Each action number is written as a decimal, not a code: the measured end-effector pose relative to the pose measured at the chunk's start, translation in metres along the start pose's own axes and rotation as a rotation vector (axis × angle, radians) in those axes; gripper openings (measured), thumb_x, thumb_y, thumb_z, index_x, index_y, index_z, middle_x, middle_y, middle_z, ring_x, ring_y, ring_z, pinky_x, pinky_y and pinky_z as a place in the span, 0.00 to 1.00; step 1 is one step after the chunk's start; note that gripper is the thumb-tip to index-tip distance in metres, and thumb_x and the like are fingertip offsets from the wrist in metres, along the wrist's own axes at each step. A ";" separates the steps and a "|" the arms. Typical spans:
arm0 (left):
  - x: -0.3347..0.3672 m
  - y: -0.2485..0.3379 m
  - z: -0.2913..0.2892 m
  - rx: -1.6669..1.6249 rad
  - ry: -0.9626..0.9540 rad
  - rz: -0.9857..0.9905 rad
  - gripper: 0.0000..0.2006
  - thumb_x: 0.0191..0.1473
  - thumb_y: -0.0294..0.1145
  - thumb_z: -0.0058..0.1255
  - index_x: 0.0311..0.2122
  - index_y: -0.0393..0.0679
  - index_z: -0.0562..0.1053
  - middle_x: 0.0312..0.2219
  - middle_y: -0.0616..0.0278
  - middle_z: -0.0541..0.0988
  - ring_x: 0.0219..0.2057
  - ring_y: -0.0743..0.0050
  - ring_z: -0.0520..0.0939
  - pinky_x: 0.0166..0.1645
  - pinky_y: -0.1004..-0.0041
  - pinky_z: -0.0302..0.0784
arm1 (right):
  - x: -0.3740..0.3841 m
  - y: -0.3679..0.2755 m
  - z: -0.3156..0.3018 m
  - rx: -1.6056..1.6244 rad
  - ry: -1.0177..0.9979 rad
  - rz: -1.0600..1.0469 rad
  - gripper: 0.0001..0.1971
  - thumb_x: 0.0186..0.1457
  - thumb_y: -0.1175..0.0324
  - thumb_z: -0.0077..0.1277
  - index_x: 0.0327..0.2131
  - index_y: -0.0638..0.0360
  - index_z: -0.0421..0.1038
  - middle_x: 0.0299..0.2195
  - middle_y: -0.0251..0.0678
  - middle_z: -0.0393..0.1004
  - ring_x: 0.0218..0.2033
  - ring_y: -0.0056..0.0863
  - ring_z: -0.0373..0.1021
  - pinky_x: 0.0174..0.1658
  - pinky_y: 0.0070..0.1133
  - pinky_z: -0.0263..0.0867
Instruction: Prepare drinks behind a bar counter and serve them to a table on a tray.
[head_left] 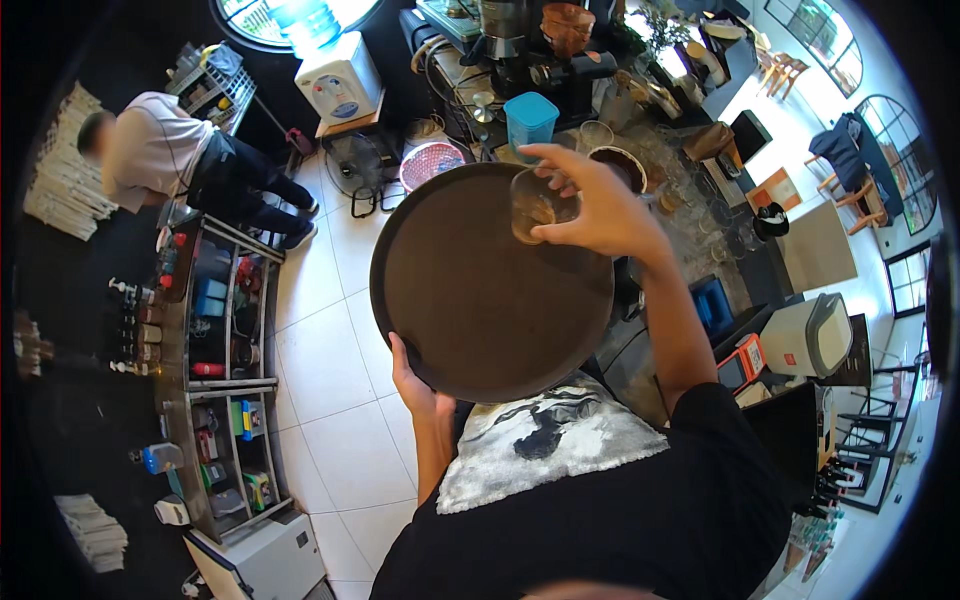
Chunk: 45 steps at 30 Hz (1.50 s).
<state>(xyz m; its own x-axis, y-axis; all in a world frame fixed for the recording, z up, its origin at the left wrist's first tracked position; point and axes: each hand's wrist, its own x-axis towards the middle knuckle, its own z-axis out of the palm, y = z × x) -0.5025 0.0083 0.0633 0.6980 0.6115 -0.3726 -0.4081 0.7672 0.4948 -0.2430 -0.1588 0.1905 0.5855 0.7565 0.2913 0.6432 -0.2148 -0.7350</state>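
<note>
A large round dark-brown serving tray (480, 300) is in front of my body. My left hand (418, 385) grips it at the lower left rim, with the thumb on the edge and the other fingers hidden beneath. In my right hand (605, 210) is a small see-through drinking glass (528, 212), pinched between thumb and fingers over the upper right of the tray. A little brownish stuff shows inside the glass. Whether the glass touches the tray I cannot tell. Just beyond my right hand stands a blue plastic container (530, 118) on the counter.
A cluttered counter (735, 285) runs along my right, with several glasses and a coffee grinder (503, 30). Ahead are a water dispenser (340, 85) and a pink basket (430, 163). Shelving (235, 380) lines the left side, where another person (165, 150) bends over.
</note>
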 end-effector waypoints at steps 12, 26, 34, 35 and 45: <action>-0.011 0.005 0.008 -0.059 -0.001 0.043 0.28 0.69 0.52 0.44 0.64 0.42 0.67 0.60 0.57 0.73 0.60 0.56 0.74 0.65 0.57 0.69 | 0.058 0.007 0.044 -0.213 -0.093 -0.133 0.40 0.43 0.65 0.69 0.62 0.53 0.64 0.51 0.44 0.70 0.56 0.44 0.69 0.59 0.34 0.67; 0.000 0.000 -0.007 -0.076 0.038 0.096 0.27 0.70 0.50 0.44 0.63 0.41 0.68 0.61 0.56 0.73 0.60 0.55 0.73 0.66 0.56 0.67 | 0.007 0.182 -0.124 -0.258 0.718 0.236 0.15 0.53 0.65 0.59 0.45 0.57 0.78 0.35 0.39 0.83 0.40 0.38 0.80 0.45 0.33 0.74; 0.008 0.011 -0.001 -0.064 0.050 0.178 0.27 0.70 0.51 0.41 0.64 0.42 0.67 0.62 0.54 0.72 0.61 0.52 0.73 0.66 0.52 0.67 | -0.047 0.318 -0.105 -0.809 0.205 0.983 0.46 0.47 0.46 0.68 0.62 0.57 0.56 0.60 0.54 0.67 0.58 0.55 0.69 0.54 0.45 0.70; 0.011 0.009 -0.001 -0.066 0.050 0.189 0.27 0.70 0.51 0.41 0.64 0.42 0.67 0.62 0.54 0.72 0.61 0.52 0.73 0.66 0.52 0.67 | -0.050 0.324 -0.104 -0.805 0.205 0.973 0.46 0.47 0.46 0.68 0.62 0.57 0.56 0.60 0.54 0.67 0.58 0.55 0.69 0.54 0.45 0.70; 0.015 -0.007 0.004 -0.038 0.055 0.183 0.28 0.70 0.51 0.43 0.63 0.40 0.66 0.61 0.55 0.71 0.60 0.56 0.73 0.65 0.59 0.67 | -0.059 0.356 -0.097 -0.738 0.265 1.081 0.52 0.45 0.53 0.71 0.69 0.49 0.49 0.61 0.53 0.64 0.59 0.56 0.67 0.55 0.44 0.71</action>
<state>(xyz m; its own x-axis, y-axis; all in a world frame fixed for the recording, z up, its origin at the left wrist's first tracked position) -0.4872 0.0117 0.0574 0.5773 0.7502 -0.3225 -0.5479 0.6487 0.5282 -0.0010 -0.3400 -0.0291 0.9904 -0.1284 -0.0520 -0.1361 -0.9715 -0.1939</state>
